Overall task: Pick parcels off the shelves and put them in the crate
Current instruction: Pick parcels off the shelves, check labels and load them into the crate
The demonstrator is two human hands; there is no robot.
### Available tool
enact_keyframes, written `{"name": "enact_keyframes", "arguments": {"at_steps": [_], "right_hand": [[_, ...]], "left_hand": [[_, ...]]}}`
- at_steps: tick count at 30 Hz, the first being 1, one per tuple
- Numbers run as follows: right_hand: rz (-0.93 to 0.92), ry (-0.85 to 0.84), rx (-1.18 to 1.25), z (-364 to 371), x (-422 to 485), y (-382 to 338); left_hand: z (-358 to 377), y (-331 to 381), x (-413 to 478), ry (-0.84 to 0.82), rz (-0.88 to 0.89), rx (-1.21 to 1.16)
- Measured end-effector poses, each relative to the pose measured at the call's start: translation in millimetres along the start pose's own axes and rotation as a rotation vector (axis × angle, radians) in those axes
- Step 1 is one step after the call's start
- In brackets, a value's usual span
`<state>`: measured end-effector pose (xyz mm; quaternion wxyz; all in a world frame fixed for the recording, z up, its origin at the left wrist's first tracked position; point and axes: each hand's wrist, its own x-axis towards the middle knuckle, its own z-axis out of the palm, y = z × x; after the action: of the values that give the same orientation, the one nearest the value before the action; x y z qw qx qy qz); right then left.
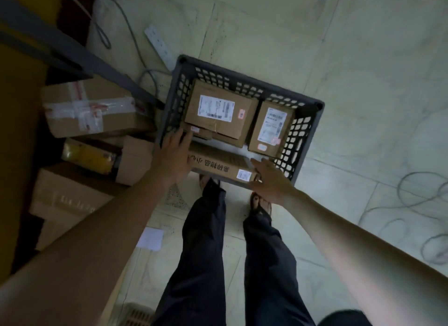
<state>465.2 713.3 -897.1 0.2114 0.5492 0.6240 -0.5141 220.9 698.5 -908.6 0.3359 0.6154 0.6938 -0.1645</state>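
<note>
The head camera looked straight down at my legs and the tiled floor (363, 58), where the dark slatted crate (312, 122) stood just ahead of my feet. My two hands held a flat cardboard parcel (218, 164) between them at the crate's near edge: my left hand (175, 155) lay against its left end with fingers spread, and my right hand (269, 177) clasped its right end by a small white label. Inside the crate a larger labelled box (220, 112) sat toward the left on top of other parcels, and a smaller labelled box (270, 129) stood beside it on the right. To my left, more cardboard boxes (89, 107) were stacked on the shelves.
</note>
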Motion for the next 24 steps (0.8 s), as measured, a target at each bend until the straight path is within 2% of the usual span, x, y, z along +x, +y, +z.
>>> {"name": "enact_keyframes", "arguments": {"at_steps": [4,7,10,15,19,21,24], "right_hand": [[-0.185,0.07,-0.036,-42.0,-73.5,-38.3],[-0.34,0.151,-0.033,-71.4,-131.7,-78.7],[-0.468,0.215,-0.111,-100.9,-188.5,-126.1],[-0.802,0.346,-0.294,-141.8,-251.2,-224.9],[-0.981,0.378,-0.358,-140.9,-289.8,-311.9],[-1.048,0.39,-0.352,-131.4,-303.5,-350.1],[-1.107,0.405,-0.396,-111.4,-313.8,-400.9]], "left_hand": [[-75.0,44.1,-62.6,0.377,0.021,-0.255],[-127.1,80.2,-132.6,0.506,-0.14,-0.423],[-164.5,101.3,-207.9,0.644,-0.227,-0.446],[-230.7,78.7,-307.5,0.9,-0.277,-0.463],[-269.2,38.7,-373.5,1.148,-0.275,-0.536],[-275.5,15.7,-401.3,1.177,-0.314,-0.478],[-270.9,-21.9,-433.2,1.119,-0.394,-0.431]]}}
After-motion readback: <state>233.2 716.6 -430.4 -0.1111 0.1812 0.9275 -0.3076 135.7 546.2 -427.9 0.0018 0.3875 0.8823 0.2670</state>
